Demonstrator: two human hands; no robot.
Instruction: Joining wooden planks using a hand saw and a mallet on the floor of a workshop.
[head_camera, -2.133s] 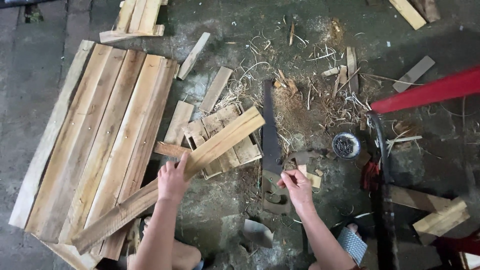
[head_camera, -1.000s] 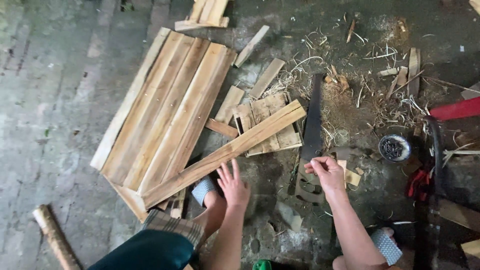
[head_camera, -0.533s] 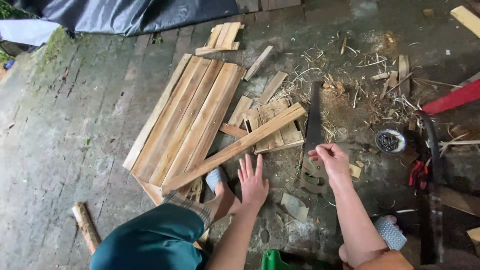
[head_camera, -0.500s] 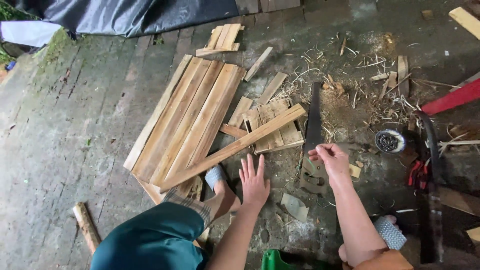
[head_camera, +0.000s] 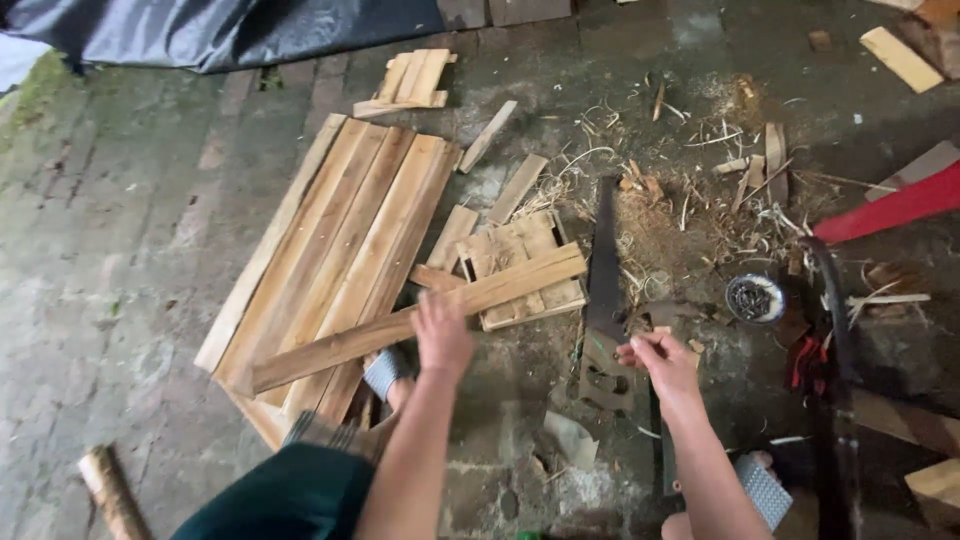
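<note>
planks (head_camera: 340, 240) pale tan; saw blade (head_camera: 604, 260) dark grey; bar (head_camera: 890, 208) red; tarp (head_camera: 230, 30) black

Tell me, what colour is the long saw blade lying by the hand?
The saw blade is dark, nearly black. The head view shows it best, just above the right hand.

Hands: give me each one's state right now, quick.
Left hand: blurred, resting on the long plank; grip cannot be told.
Right hand: fingers curled beside the saw; whether it holds anything cannot be told.

Left hand (head_camera: 442, 335) now on the long plank (head_camera: 420, 318), no longer lifted, spread, just below it
</note>
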